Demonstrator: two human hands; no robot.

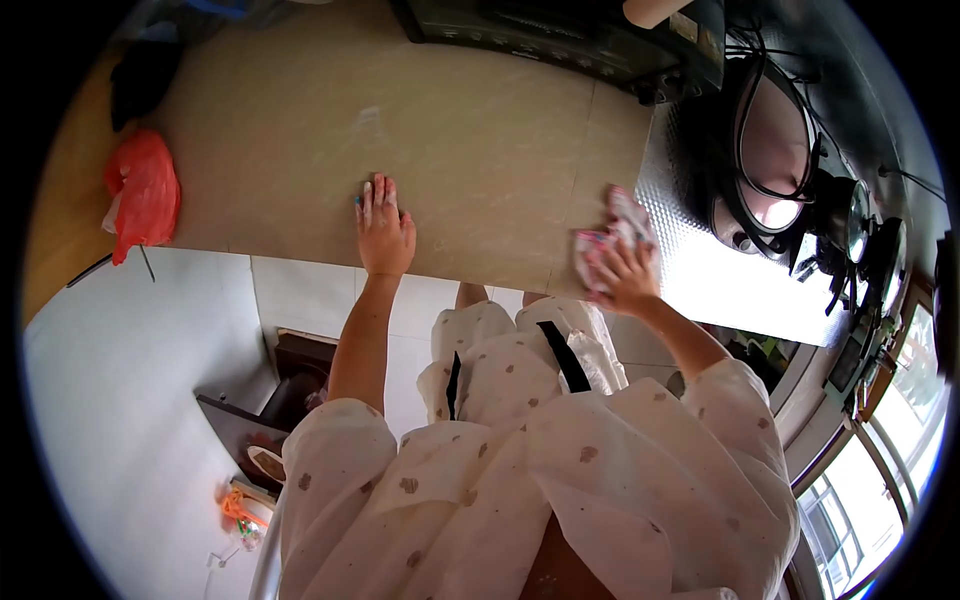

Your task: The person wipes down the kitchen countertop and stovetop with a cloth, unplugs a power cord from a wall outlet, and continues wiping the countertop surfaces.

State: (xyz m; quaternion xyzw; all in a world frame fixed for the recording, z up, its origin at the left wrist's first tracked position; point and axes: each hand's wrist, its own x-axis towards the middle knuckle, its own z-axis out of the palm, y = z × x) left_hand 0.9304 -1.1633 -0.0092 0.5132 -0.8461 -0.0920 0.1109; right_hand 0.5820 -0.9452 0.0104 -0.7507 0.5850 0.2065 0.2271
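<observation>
My left hand lies flat on the tan countertop near its front edge, its fingers stretched out and holding nothing. The fingers of this hand carry whitish smears, and a blue-green spot shows at one of them. Under my right hand is a crumpled pink-and-white cloth, held against the counter's right part. Its bunched end sticks out beyond my fingertips, next to the seam with a shiny metal surface. Part of the cloth is hidden by the hand.
A red plastic bag sits at the counter's left end, with a black item behind it. At the back stands a dark oven-like appliance. On the right, a pinkish appliance with black cables stands by the textured metal sheet.
</observation>
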